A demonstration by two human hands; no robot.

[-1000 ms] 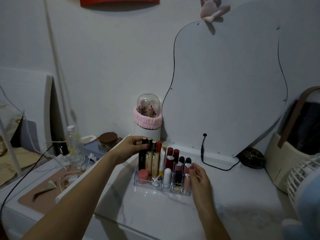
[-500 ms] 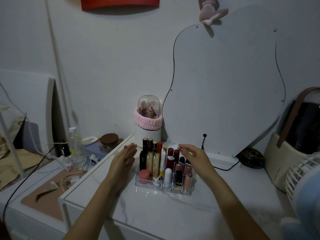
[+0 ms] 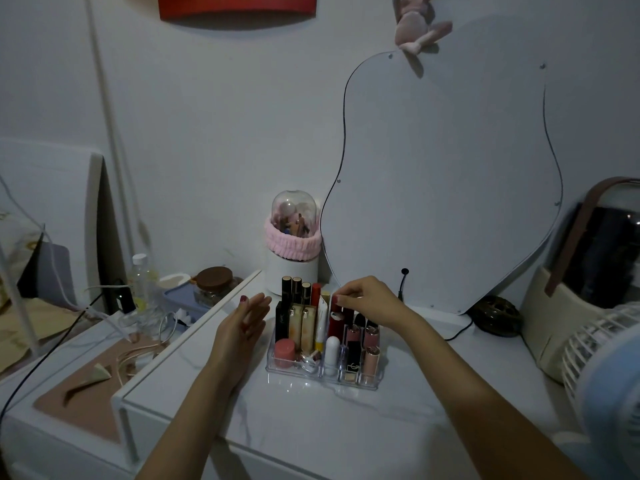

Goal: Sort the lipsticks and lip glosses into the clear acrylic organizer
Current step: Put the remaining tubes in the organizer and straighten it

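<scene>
The clear acrylic organizer [image 3: 277, 367] stands in the lower middle of the frame on a white table [image 3: 311, 427] with faint marble veins. Its compartments hold upright lipsticks and lip glosses. A black square tube [image 3: 281, 322] at its left side carries a gold interlaced logo, and a black lipstick [image 3: 353, 355] in the front row shows the same kind of gold logo; other writing is too small to read. Two gold tubes [image 3: 302, 327] stand beside the black one, a round pink cap [image 3: 285, 349] sits at the front left, and a white rounded stick [image 3: 331, 349] is in the front middle.

The right hand [image 3: 370, 301] is above the back right part of the organizer, its fingers pinched narrow on the top of a dark red lipstick [image 3: 335, 322]. The left hand [image 3: 242, 327] is just left of the organizer, flat and upright, fingers straight and close together, holding nothing.

At the upper left of the frame hangs a red sign [image 3: 237, 5]; its small print is not legible. A curvy smooth mirror [image 3: 450, 185] leans on the wall.
</scene>
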